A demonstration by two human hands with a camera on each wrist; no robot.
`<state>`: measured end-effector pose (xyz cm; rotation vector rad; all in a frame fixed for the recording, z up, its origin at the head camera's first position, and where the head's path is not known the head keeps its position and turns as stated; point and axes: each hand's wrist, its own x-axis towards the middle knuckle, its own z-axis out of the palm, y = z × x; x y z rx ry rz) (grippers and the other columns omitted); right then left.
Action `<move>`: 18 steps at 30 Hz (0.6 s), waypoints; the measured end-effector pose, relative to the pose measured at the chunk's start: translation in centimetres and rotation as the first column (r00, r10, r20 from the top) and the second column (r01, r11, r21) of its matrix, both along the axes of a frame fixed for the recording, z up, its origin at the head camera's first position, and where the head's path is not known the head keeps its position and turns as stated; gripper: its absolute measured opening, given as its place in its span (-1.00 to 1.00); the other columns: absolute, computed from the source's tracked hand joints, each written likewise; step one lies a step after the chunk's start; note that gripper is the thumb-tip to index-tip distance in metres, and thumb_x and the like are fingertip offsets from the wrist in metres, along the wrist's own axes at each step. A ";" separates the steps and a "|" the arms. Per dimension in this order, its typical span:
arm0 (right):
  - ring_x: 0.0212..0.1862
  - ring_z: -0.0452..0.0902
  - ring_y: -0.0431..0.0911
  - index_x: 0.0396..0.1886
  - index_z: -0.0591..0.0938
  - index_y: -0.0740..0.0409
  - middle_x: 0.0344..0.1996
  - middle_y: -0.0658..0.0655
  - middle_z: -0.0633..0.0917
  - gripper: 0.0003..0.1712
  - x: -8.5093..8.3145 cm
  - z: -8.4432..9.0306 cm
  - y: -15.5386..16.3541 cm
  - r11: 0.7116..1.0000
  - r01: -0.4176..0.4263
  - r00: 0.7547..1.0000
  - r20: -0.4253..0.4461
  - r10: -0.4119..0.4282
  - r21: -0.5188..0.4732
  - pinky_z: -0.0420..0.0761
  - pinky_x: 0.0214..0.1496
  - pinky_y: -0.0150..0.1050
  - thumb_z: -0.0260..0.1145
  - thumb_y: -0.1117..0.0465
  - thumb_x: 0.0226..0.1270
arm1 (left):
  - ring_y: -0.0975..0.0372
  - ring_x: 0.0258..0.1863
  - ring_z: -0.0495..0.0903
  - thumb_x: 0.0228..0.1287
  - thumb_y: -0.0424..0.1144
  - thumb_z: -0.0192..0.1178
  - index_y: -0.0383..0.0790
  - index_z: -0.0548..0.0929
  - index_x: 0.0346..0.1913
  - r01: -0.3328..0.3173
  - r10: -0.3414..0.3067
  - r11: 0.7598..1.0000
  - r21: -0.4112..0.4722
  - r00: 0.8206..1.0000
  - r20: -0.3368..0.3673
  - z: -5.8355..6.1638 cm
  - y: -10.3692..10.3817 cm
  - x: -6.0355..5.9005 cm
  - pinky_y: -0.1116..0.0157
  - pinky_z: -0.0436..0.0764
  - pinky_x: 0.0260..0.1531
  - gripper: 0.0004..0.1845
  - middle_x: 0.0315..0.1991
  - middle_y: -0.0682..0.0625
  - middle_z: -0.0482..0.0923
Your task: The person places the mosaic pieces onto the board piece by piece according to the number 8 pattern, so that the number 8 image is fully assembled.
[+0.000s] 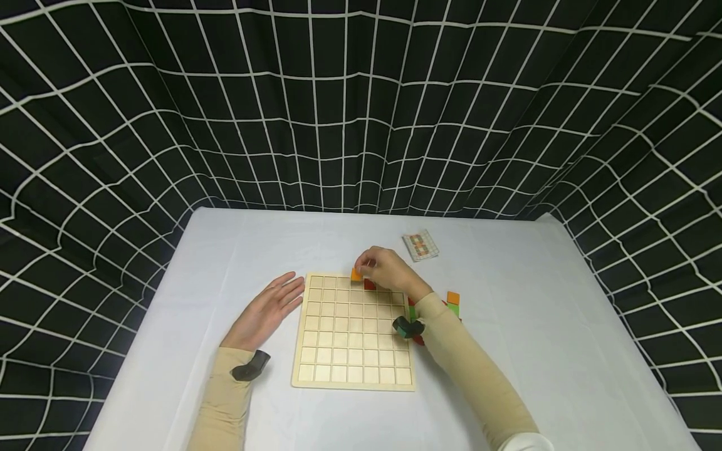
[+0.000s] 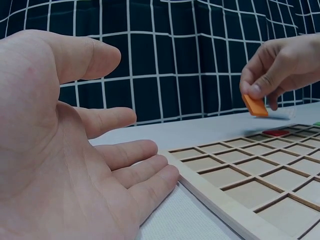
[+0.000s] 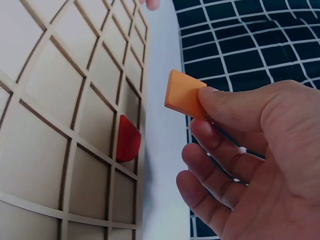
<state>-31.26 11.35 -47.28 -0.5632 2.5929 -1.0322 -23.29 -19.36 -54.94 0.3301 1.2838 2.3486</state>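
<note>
- An orange tile (image 3: 184,93) is pinched between thumb and fingertips of the right hand (image 1: 389,269), held in the air just above the far edge of the wooden grid board (image 1: 354,376).
- The left hand (image 1: 265,313) is laid flat and relaxed on the white table (image 1: 536,326) beside the board's left side, nothing held.
- A red piece (image 3: 128,138) is already seated in a far-row cell, right next to where the tile hovers.
- Risk, probably: only a corner of the tile is gripped, so it could be dropped or set down crooked across a cell's ridge.
- The red piece could get bumped too, since it's so close.
- Plenty of open cells are left toward the near side; spare coloured pieces (image 1: 453,302) are stacked off the right edge, and a card (image 1: 420,245) is lying further back.
</note>
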 end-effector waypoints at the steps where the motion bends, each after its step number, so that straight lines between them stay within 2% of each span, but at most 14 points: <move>1: -0.24 0.53 -0.12 -0.21 0.72 0.08 -0.23 0.05 0.68 -0.89 0.0 -0.1 0.0 1.000 -0.005 1.000 -0.002 0.005 0.007 0.61 -0.30 -0.36 0.30 0.19 0.47 | -0.12 0.65 -0.25 0.72 -0.19 -0.45 -0.34 -0.27 0.62 0.000 0.000 1.000 -0.001 1.000 -0.001 0.0 0.0 0.0 0.29 0.24 0.58 -0.40 0.64 -0.35 -0.30; 11: -0.16 0.53 -0.11 -0.24 0.75 0.09 -0.20 0.05 0.72 -0.89 -0.1 -0.9 -0.2 0.997 -0.010 1.000 -0.015 0.011 0.080 0.65 -0.08 -0.28 0.31 0.23 0.46 | -0.11 0.65 -0.22 0.72 -0.19 -0.43 -0.34 -0.27 0.62 -0.001 0.001 1.000 0.003 1.000 0.008 -0.1 0.1 0.0 0.26 0.24 0.59 -0.40 0.65 -0.34 -0.29; 18: -0.16 0.51 -0.13 -0.26 0.75 0.06 -0.20 0.03 0.71 -0.89 -0.1 -1.8 -0.3 0.995 0.012 1.000 -0.005 -0.012 0.101 0.63 -0.06 -0.27 0.33 0.19 0.45 | -0.12 0.65 -0.23 0.72 -0.19 -0.43 -0.35 -0.27 0.62 -0.004 0.004 1.000 -0.002 1.000 -0.004 -0.1 0.0 -0.1 0.26 0.24 0.59 -0.40 0.64 -0.35 -0.29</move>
